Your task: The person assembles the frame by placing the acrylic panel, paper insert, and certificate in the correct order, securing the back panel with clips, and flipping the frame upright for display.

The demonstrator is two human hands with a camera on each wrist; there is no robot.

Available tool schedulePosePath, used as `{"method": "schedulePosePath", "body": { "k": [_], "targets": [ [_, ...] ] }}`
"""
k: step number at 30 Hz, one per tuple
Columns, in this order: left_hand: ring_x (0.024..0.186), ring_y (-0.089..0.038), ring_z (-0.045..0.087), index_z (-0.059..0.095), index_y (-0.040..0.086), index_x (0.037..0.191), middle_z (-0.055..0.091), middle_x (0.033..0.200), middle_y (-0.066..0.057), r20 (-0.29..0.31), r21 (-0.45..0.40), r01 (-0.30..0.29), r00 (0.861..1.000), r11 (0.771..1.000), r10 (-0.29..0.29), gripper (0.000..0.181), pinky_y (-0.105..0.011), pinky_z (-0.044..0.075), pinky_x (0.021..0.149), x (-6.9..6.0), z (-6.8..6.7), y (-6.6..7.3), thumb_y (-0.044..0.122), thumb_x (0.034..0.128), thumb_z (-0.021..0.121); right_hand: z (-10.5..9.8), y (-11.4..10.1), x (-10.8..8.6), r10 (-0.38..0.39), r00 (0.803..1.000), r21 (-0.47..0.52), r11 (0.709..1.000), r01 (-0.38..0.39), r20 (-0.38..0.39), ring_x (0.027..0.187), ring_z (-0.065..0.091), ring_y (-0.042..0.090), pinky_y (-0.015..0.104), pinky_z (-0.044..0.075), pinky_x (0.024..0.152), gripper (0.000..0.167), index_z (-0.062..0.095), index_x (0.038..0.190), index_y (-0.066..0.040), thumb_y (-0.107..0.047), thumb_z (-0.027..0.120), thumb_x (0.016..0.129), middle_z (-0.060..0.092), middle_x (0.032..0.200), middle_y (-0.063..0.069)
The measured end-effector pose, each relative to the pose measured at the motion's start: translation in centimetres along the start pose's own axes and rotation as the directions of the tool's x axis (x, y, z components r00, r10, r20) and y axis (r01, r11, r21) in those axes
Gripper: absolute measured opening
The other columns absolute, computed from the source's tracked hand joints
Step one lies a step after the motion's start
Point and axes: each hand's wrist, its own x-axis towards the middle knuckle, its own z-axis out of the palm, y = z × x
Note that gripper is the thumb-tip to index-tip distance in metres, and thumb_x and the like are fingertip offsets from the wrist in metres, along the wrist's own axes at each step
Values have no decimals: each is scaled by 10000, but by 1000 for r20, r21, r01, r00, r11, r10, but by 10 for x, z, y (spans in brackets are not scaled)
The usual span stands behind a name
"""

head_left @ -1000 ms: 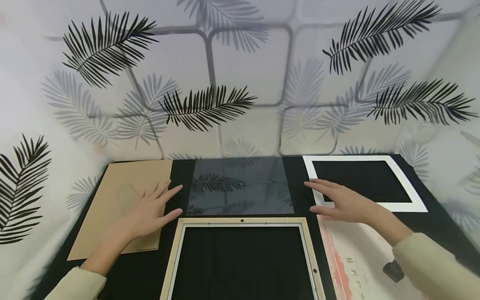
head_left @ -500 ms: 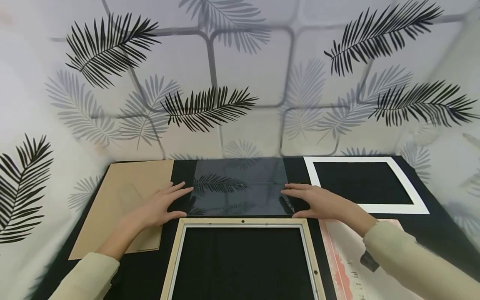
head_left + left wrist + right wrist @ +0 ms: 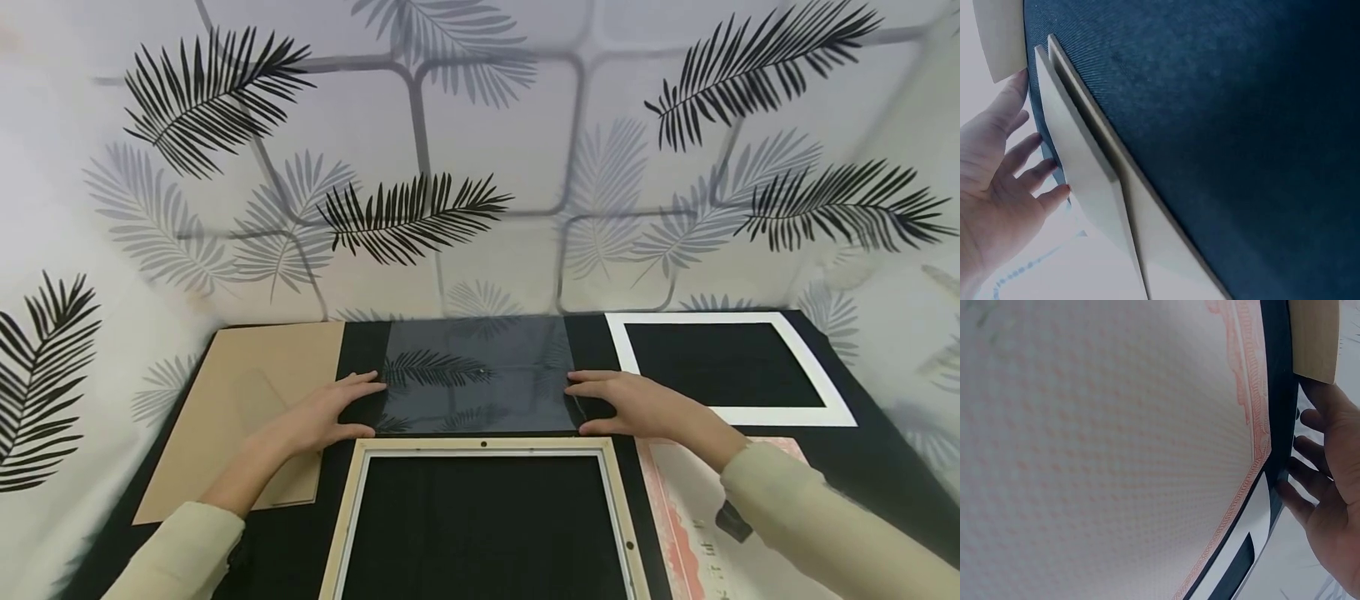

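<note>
A clear, glossy sheet (image 3: 477, 375) lies on the black cloth and reflects the leaf pattern. At its left edge is the left hand (image 3: 318, 417), fingers spread and fingertips at the sheet's side. Opposite it, the right hand (image 3: 637, 406) has its fingertips and thumb at the right edge. Just below the sheet lies a pale wooden frame (image 3: 484, 445). The left wrist view shows the left hand (image 3: 1007, 181) beside the stacked boards (image 3: 1085, 144); in the right wrist view the right hand (image 3: 1332, 481) has loosely bent fingers near the wooden frame's corner (image 3: 1315, 340).
Brown boards (image 3: 202, 400) lie at the left on the black cloth (image 3: 277, 546). A white mat border (image 3: 795, 416) is at the back right, and below it a pink-edged printed sheet (image 3: 675, 533), partly under the right sleeve. A leaf-patterned curtain (image 3: 502, 133) hangs behind.
Both hands have moved inward to the clear sheet's side edges, the right one coming off the white mat border. The sheet and the wooden frame have stayed in place.
</note>
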Motion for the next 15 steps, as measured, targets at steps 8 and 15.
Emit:
{"method": "schedulePosePath", "body": {
  "k": [8, 15],
  "targets": [
    [1381, -489, 368, 503, -98, 1419, 384, 1523, -295, -3, -1, 10, 1000, 1000, -10, 673, -604, 364, 1076, 1, -1, 1, 245, 915, 789, 1, 2, 2, -49, 998, -24, 999, 48, -33, 1185, 616, 372, 490, 534, 930, 565, 636, 1332, 18, -361, 763, 933, 511, 1451, 229],
    [1366, -496, 386, 521, -106, 1395, 394, 1514, -298, -11, -14, 16, 1000, 1000, -16, 651, -602, 374, 1068, 1, -2, 2, 238, 914, 791, -1, 4, 3, -49, 998, -2, 999, 49, -44, 1174, 621, 374, 493, 540, 914, 510, 658, 1303, 20, -332, 743, 945, 541, 1423, 221]
  ]
}}
